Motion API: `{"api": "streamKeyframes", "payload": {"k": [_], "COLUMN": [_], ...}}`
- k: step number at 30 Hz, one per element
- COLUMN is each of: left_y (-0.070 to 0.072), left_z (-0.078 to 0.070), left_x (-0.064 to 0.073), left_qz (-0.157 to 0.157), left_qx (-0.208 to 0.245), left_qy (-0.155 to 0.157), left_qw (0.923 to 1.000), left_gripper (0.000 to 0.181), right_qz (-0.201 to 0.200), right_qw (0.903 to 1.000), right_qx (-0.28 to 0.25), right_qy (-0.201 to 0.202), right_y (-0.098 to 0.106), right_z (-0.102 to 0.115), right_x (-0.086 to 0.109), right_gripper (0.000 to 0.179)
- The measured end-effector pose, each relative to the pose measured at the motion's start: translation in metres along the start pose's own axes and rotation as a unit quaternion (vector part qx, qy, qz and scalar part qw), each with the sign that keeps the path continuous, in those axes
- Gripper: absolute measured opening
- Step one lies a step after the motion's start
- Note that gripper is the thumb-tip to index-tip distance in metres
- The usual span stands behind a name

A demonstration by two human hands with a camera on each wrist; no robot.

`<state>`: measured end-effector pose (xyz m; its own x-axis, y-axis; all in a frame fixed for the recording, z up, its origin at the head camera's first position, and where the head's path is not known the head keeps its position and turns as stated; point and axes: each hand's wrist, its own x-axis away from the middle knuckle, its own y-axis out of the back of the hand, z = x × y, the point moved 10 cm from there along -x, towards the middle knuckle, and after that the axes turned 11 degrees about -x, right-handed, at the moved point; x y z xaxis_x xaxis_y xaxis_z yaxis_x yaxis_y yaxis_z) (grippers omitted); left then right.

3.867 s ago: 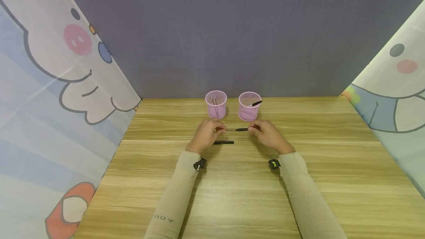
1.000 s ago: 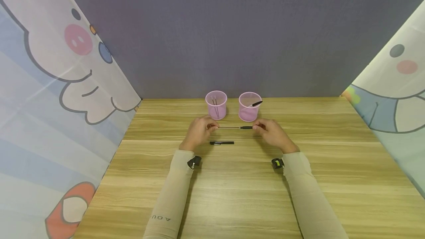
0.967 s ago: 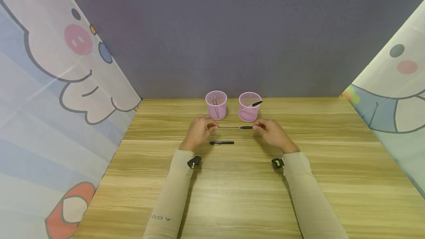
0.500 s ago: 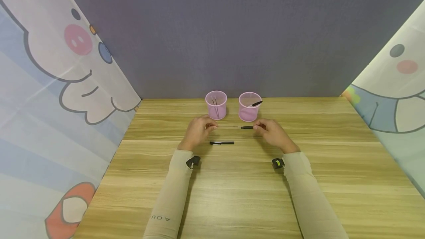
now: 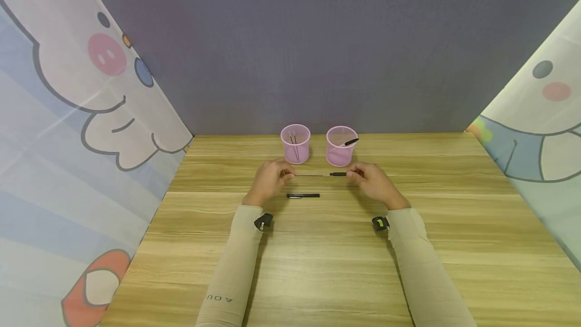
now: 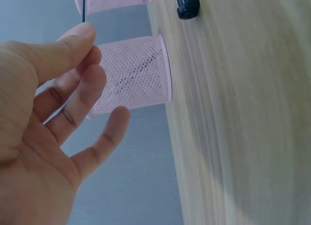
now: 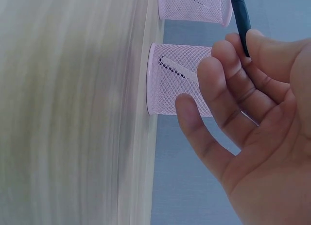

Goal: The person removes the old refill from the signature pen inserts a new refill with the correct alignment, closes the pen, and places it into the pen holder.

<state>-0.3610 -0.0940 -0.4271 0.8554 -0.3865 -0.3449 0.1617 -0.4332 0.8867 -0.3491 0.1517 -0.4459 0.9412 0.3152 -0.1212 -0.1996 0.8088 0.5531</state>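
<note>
In the head view my left hand [image 5: 269,180] pinches the end of a thin dark rod [image 5: 310,175] between thumb and fingertips, the other fingers loosely spread. My right hand [image 5: 369,183] pinches the end of a slim black tapered handle [image 5: 338,174]. Rod and handle lie almost in one line, with a short pale stretch between them. The right wrist view shows the handle [image 7: 241,21] narrowing towards my fingertips. A black pen [image 5: 303,196] with a clip lies on the table, nearer to me than the rod.
Two pink mesh cups stand near the back wall [image 5: 313,49]. Thin dark rods with pale ends lean inside the left cup [image 5: 297,158]. A black-ended stick slants over the rim of the right cup [image 5: 338,158]. Cartoon cloths hang on both sides of the wooden table [image 5: 317,276].
Since the earliest frame my hands have moved apart and more of the rod shows. In the last half second the rod has shifted slightly left from the handle. The pen and cups stay put.
</note>
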Motion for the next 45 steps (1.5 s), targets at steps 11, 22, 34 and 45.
{"api": "streamKeyframes", "payload": {"k": [11,22,34,45], "left_y": [-0.005,-0.014,-0.019,-0.025], "left_z": [0.002,0.012,0.019,0.026], "left_x": [0.002,0.004,0.007,0.009], "left_qz": [0.022,0.053,0.074,0.096], "left_qx": [-0.032,-0.054,-0.063,-0.076], "left_qy": [0.002,0.032,0.058,0.087], "left_qw": [0.9992,0.9966,0.9936,0.9886], "left_gripper": [0.004,0.005,0.004,0.004], "right_qz": [0.001,-0.006,0.0,-0.001], "right_qw": [1.0,0.9999,0.9999,0.9999], "right_qx": [0.001,0.009,0.008,0.004], "right_qy": [-0.004,0.009,0.012,0.013], "right_y": [0.0,0.0,-0.001,-0.001], "right_z": [-0.001,0.0,0.0,0.001], "right_x": [0.0,0.0,-0.002,-0.002], "right_gripper": [0.02,0.02,0.019,0.019]}}
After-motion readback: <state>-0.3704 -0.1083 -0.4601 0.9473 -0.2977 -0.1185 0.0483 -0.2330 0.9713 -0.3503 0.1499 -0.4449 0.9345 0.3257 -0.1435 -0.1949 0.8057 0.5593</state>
